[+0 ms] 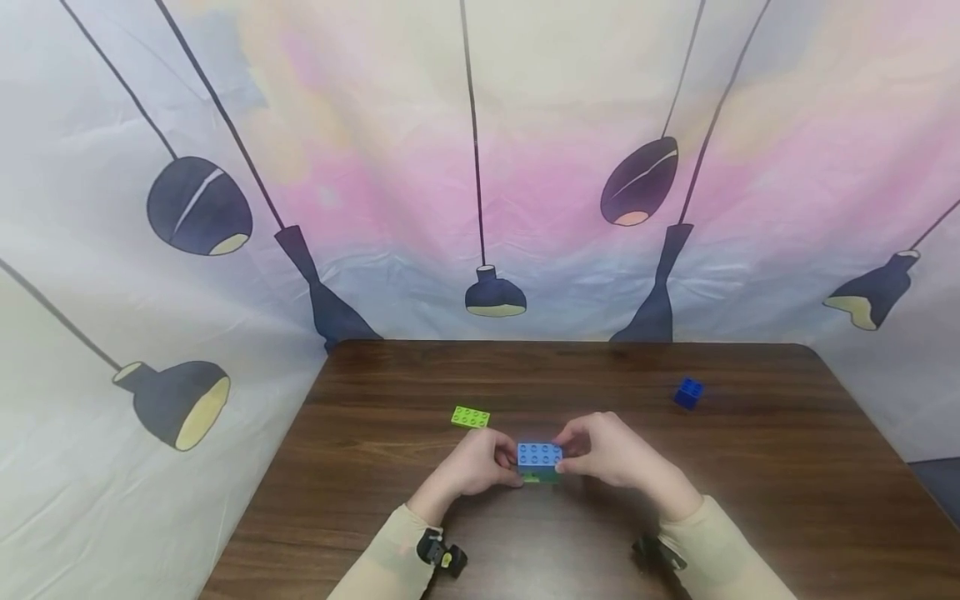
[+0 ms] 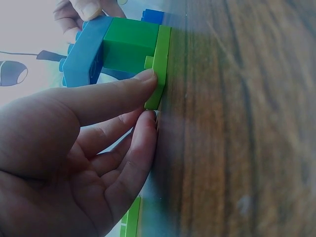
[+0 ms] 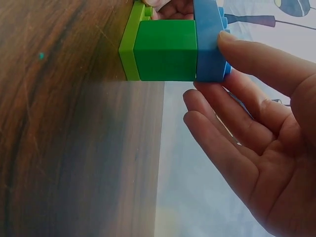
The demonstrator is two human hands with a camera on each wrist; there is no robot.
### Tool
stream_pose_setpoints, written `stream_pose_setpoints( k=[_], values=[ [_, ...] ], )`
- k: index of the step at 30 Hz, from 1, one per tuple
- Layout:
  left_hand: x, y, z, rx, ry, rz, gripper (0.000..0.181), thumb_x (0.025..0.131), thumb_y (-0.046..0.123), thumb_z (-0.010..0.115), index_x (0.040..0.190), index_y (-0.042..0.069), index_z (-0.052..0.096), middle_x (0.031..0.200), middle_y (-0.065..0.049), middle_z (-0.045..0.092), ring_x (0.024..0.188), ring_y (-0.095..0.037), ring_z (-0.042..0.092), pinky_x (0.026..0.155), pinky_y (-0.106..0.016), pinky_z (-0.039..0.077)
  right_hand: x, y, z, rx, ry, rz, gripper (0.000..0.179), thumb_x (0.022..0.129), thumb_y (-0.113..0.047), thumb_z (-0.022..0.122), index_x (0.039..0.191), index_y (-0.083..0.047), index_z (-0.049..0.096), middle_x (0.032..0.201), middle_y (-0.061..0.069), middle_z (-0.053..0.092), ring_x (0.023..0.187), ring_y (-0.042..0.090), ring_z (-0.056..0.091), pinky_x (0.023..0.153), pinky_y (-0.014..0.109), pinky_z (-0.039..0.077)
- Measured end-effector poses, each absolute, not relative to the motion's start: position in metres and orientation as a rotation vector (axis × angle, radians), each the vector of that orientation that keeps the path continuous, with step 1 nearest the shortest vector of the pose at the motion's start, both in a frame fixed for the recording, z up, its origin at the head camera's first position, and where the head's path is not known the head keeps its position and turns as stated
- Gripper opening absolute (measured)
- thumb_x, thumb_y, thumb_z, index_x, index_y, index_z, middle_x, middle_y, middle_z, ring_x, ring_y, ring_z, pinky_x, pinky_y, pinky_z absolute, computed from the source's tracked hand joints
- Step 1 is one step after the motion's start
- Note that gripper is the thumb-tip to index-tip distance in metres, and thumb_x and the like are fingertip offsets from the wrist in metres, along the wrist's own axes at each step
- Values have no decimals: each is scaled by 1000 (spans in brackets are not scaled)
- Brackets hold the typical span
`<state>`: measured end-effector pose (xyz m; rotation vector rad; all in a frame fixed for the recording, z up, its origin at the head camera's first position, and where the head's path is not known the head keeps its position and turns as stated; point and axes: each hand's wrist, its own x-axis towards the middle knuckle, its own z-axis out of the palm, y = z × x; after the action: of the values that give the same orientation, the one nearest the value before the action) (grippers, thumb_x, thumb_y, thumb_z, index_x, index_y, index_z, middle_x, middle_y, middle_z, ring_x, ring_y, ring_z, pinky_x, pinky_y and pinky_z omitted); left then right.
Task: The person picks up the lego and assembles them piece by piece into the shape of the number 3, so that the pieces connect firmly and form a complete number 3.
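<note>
Stack of rectangular blue, green and lime plastic bricks (image 1: 538, 465): left hand (image 1: 476, 461), half-curled, pinches its base (image 2: 163, 57) at nine o'clock; right hand (image 1: 609, 450), likewise, its top (image 3: 210, 44) at three.

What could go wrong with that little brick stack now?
The light blue brick overhangs the green brick toward the left hand; pressing that end might tip it loose. The left hand pinches the thin lime brick at the bottom, so if the right hand pushes unevenly, the bricks could twist apart.
</note>
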<state>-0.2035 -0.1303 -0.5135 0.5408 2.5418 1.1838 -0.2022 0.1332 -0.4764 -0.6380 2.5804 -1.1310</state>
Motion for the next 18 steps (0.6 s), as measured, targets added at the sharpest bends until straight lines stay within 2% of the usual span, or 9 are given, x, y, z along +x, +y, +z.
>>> stream_pose_setpoints(
  k=[12, 18],
  values=[
    [-205, -130, -514, 538, 2546, 1184, 24, 79, 5, 94, 95, 9, 77, 78, 7, 67, 72, -9, 61, 66, -27, 51, -209, 138, -481, -668, 2563, -1152, 29, 85, -24, 93, 107, -15, 76, 100, -7, 77, 91, 11, 73, 83, 39, 61],
    [-203, -131, -515, 532, 2542, 1192, 24, 79, 5, 94, 94, 9, 77, 78, 6, 67, 72, -9, 61, 66, -27, 51, -205, 137, -481, -649, 2575, -1133, 23, 86, -23, 93, 103, -19, 77, 100, -7, 77, 91, 11, 73, 82, 38, 61]
  ],
)
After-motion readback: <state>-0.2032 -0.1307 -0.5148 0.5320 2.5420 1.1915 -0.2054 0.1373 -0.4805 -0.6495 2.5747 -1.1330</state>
